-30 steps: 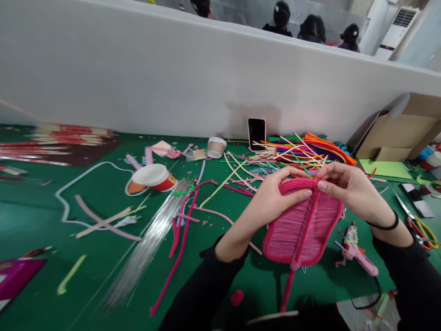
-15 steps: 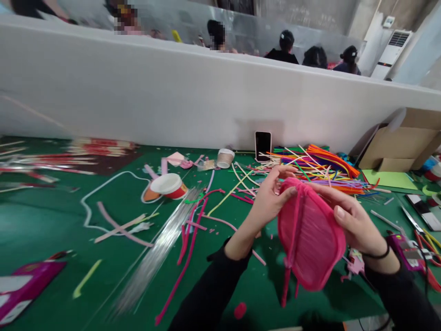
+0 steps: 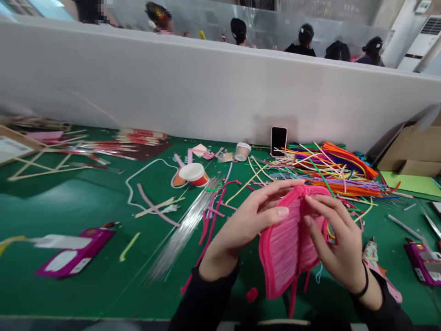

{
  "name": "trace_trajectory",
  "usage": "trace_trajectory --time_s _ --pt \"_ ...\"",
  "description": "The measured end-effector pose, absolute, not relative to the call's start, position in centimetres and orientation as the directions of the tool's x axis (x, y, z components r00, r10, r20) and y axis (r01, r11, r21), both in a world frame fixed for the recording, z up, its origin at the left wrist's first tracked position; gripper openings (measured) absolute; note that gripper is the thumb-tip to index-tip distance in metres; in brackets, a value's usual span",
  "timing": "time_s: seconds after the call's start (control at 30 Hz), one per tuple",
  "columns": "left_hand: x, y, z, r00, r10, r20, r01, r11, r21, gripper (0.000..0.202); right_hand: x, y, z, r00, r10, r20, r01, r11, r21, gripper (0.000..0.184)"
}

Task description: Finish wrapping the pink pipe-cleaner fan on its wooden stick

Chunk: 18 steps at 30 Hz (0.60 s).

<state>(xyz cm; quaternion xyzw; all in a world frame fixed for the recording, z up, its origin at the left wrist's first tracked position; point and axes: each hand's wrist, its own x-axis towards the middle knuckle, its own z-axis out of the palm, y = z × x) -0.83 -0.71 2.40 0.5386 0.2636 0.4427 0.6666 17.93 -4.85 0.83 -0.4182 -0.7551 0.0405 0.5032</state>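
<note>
A pink heart-shaped frame of pipe cleaners wound with pink thread [image 3: 287, 250] is held upright above the green table [image 3: 86, 202], low and right of centre. My left hand [image 3: 250, 216] grips its left lobe, with the fingers laid across the top edge. My right hand [image 3: 332, 241] clasps the right lobe, fingers curled over the front. Pink stem ends hang below the frame.
A heap of coloured pipe cleaners [image 3: 330, 170] lies behind my hands. A phone [image 3: 278, 141] leans on the white partition [image 3: 206, 87], near a paper cup [image 3: 242, 151] and a tipped red cup [image 3: 193, 174]. Glue gun [image 3: 377, 264] at right; cardboard box [image 3: 409, 147] far right.
The camera has swung left and down. The pink frame has dropped lower and turned, and my right hand has shifted from behind it onto its front right side.
</note>
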Motion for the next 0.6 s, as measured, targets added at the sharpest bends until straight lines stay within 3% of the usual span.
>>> trace_trajectory --time_s 0.13,0.33,0.6 --pt "-0.8 -0.2 2.9 0.433 0.900 0.055 -0.207 0.040 0.977 0.042 18.8 -4.0 1.7 -0.109 0.592 0.799 0.628 0.664 -0.406 0.028" --pt "-0.6 0.1 2.9 0.376 0.926 0.017 -0.064 0.008 0.998 0.036 19.5 -3.2 2.3 -0.267 0.488 0.831 0.699 0.692 -0.182 0.026" --pt "0.0 0.4 3.1 0.374 0.918 0.132 0.042 -0.159 0.986 0.024 19.2 -2.5 2.1 -0.295 0.496 0.817 0.719 0.678 -0.153 0.020"
